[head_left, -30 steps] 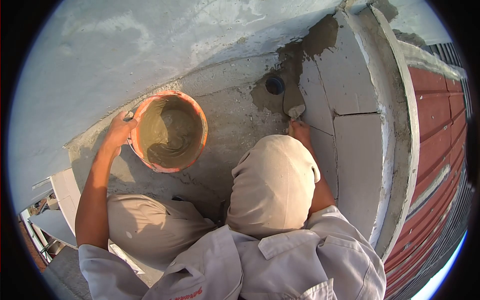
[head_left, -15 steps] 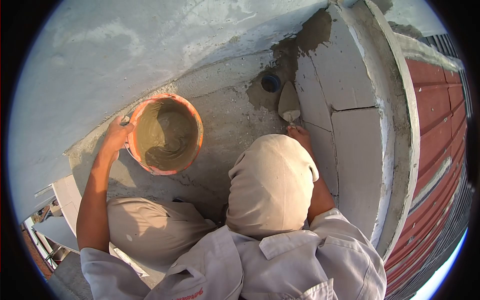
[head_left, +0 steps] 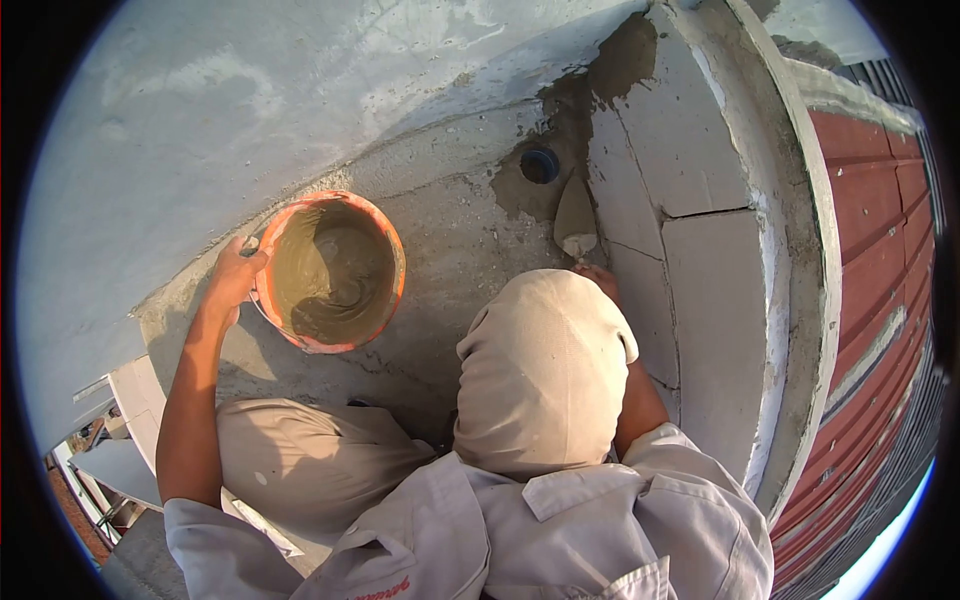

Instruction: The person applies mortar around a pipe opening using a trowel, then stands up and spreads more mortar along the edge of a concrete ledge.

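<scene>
An orange bucket (head_left: 396,290) of wet grey-brown mortar (head_left: 335,270) stands on the concrete floor at left of centre. My left hand (head_left: 238,272) is closed on the bucket's left rim, by its handle. Beyond my raised knee, my right hand (head_left: 598,280) is closed round the handle of a trowel (head_left: 575,215), partly hidden by the knee. The trowel's blade points away from me, low over the floor beside the block wall. Just past its tip is a dark round pipe opening (head_left: 539,165), with wet cement around it.
A smooth grey wall (head_left: 240,90) runs along the far left. On the right is a pale block wall (head_left: 712,290) with a raised concrete edge (head_left: 800,250); red metal sheeting (head_left: 880,250) lies beyond it. My bent knees (head_left: 545,370) are close in front of me.
My right hand and the trowel have shifted slightly back towards me and a little left. My left hand is still on the bucket.
</scene>
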Demonstrator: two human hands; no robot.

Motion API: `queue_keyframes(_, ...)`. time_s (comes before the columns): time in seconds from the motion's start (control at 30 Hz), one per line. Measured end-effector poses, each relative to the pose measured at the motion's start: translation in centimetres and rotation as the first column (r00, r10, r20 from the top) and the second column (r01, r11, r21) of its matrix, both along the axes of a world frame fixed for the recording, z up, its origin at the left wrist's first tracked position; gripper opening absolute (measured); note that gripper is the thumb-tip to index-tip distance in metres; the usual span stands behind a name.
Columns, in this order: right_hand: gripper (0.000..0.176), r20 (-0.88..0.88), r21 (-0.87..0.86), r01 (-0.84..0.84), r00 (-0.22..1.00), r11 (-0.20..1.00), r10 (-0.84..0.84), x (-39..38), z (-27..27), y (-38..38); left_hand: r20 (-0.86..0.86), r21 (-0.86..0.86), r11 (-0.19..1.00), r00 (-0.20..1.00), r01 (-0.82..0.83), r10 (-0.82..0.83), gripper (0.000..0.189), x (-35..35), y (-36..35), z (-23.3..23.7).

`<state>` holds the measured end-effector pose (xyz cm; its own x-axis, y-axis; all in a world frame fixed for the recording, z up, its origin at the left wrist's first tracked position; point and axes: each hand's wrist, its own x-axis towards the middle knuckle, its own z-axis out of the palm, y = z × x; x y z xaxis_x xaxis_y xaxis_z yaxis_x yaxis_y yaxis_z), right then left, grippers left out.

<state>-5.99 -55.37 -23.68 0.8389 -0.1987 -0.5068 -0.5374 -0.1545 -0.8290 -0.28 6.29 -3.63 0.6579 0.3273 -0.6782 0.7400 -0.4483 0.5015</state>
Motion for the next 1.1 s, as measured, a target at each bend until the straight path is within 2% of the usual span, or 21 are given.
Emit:
queue_keyframes(0.07,0.039,-0.063,-0.043,0.038,0.997,0.998,-0.041,2.1,3.2,2.3,0.019,0.012,1.0,1.0,0.003,-0.003,0.091,0.0,-0.3,0.2)
queue_keyframes(0.1,0.04,-0.057,-0.073,0.015,0.998,0.997,-0.019,2.4,3.0,2.3,0.027,0.017,1.0,1.0,-0.001,0.0,0.091,-0.1,-0.4,0.4)
queue_keyframes(0.17,0.04,-0.047,-0.132,-0.039,0.998,0.99,0.033,2.9,1.2,1.7,0.033,-0.008,1.0,0.999,0.007,-0.007,0.092,-0.3,-0.4,0.7)
queue_keyframes(0.27,0.042,0.06,-0.052,-0.121,0.99,0.991,0.124,0.7,-3.7,-0.8,0.048,-0.024,1.0,0.999,-0.009,0.01,0.092,-0.8,-0.3,1.0)
queue_keyframes(0.33,0.042,0.041,-0.006,-0.06,0.997,0.998,0.061,-0.1,-4.4,-0.8,0.042,-0.021,1.0,0.999,-0.016,0.017,0.091,-1.0,-0.3,0.8)
queue_keyframes(0.4,0.042,0.036,-0.059,-0.004,0.999,0.998,0.006,0.0,-5.0,-1.1,0.031,-0.009,1.0,0.999,-0.012,0.012,0.091,-0.7,-0.3,0.6)
queue_keyframes(0.43,0.041,0.041,-0.133,0.018,0.999,0.991,-0.012,1.2,-4.7,-0.6,0.026,-0.003,1.0,1.0,-0.009,0.009,0.091,-0.5,0.0,0.3)
queue_keyframes(0.5,0.04,0.001,-0.151,0.038,0.999,0.988,-0.038,2.5,-3.4,0.4,0.021,0.009,1.0,1.0,-0.008,0.007,0.091,-0.3,0.5,-0.4)
queue_keyframes(0.57,0.039,-0.092,-0.043,0.035,0.995,0.998,-0.039,3.7,2.2,2.2,0.028,-0.006,1.0,1.0,-0.003,0.003,0.091,-0.3,0.2,-0.2)
queue_keyframes(0.67,0.037,0.107,-0.211,-0.207,0.967,0.956,0.233,1.4,1.5,1.0,0.042,-0.049,0.999,0.999,-0.009,0.011,0.091,-0.5,0.0,0.6)
queue_keyframes(0.77,0.035,0.01,-0.236,-0.131,0.99,0.963,0.137,-0.4,5.5,2.4,0.045,-0.052,0.998,0.999,-0.026,0.028,0.092,-1.2,0.4,0.3)
queue_keyframes(0.87,0.036,-0.076,-0.054,-0.01,0.997,0.998,0.006,1.4,3.8,1.2,0.041,-0.029,0.999,0.999,-0.024,0.025,0.094,-0.8,0.5,-0.2)
queue_keyframes(0.97,0.038,-0.145,-0.091,-0.058,0.988,0.994,0.044,3.2,5.6,1.2,0.033,-0.017,1.0,0.999,-0.02,0.02,0.094,-0.3,0.1,-0.1)
queue_keyframes(1.1,0.037,-0.247,-0.092,-0.175,0.958,0.98,0.147,2.7,5.4,1.4,0.005,-0.02,1.0,1.0,0.018,-0.018,0.094,-0.4,0.4,0.2)
